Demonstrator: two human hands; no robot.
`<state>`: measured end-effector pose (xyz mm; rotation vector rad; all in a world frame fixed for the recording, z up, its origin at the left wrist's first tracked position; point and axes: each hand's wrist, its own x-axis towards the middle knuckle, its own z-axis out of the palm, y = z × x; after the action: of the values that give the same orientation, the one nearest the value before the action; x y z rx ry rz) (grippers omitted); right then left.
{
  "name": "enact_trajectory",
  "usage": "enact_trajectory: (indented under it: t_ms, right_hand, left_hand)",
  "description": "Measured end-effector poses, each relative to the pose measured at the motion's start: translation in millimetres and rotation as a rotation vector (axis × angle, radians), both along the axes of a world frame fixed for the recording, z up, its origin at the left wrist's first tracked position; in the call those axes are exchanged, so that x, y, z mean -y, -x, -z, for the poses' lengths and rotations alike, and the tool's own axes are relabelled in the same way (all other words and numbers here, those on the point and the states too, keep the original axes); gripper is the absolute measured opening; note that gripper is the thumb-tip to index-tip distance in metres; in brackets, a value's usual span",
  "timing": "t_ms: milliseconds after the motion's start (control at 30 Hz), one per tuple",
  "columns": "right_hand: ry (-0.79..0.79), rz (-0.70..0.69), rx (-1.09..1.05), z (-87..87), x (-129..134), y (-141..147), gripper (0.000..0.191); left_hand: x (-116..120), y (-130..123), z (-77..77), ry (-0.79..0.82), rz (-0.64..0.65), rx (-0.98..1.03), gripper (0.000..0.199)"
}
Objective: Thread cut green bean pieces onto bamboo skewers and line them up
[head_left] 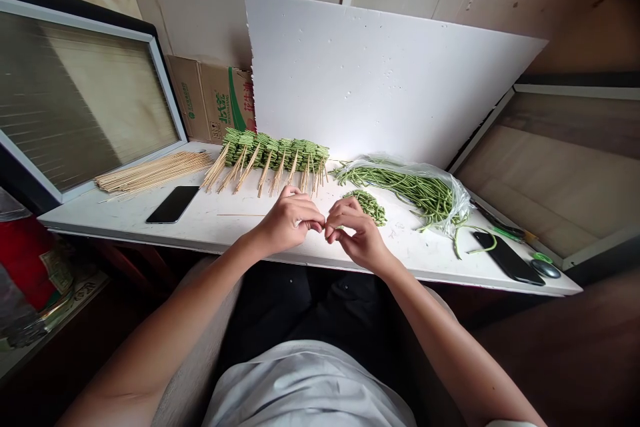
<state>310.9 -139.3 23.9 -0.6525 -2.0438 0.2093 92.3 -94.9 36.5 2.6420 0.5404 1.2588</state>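
My left hand [293, 220] is closed, with its thumb and forefinger pinched together. A thin bamboo skewer [240, 215] runs leftward out of it, low over the white table. Fingertip to fingertip with it, my right hand [356, 227] is also pinched; whatever it holds is hidden by the fingers. Just behind the right hand lies a small heap of cut green bean pieces [373, 205]. Beyond my left hand, bundles of skewers threaded with green beans [280, 152] are lined up in a row, bare stick ends toward me.
Plain skewers [155, 170] lie in a pile at the left, near a phone [173, 205]. Long green beans [415, 187] spill from a clear plastic bag [457, 200] at the right. A second phone [510, 259] is near the right edge. A white board [370, 80] stands behind.
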Motion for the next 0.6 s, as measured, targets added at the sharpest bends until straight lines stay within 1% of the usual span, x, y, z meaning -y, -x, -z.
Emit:
enact_trajectory:
  t_ms: [67,133,167,200,267,367,467,533,600]
  right_hand:
    - [0.032,-0.017,0.007,0.0,-2.5,-2.6,0.016]
    - [0.032,0.058,-0.030,5.2,-9.9,-7.4,0.008]
    - [0.029,0.116,-0.044,10.3,-15.9,-11.2,0.010]
    - [0.030,0.177,-0.039,17.3,-23.2,-16.0,0.015]
    - [0.072,0.295,0.039,35.0,-40.2,-27.8,0.023]
    - [0.189,0.430,0.134,63.5,-62.7,-45.2,0.031]
    - [0.262,0.459,0.184,82.8,-73.6,-55.1,0.033]
    - [0.280,0.449,0.212,88.5,-75.6,-57.3,0.031]
    - [0.283,0.444,0.230,89.7,-76.2,-57.9,0.033]
  left_hand:
    - [-8.0,5.7,1.5,0.044,-0.031,0.041,0.024]
    - [-16.8,12.1,4.0,0.092,-0.103,0.094,0.016]
    - [-20.6,14.9,5.5,0.117,-0.147,0.107,0.013]
    - [-23.7,17.0,7.0,0.140,-0.182,0.105,0.012]
    - [-27.4,18.9,9.3,0.183,-0.213,0.077,0.010]
    - [-28.9,17.9,10.6,0.255,-0.182,0.044,0.013]
    - [-30.9,17.4,11.3,0.297,-0.164,0.033,0.014]
    - [-34.0,18.4,12.7,0.259,-0.185,0.025,0.013]
    - [-37.6,19.7,15.0,0.182,-0.209,0.020,0.012]
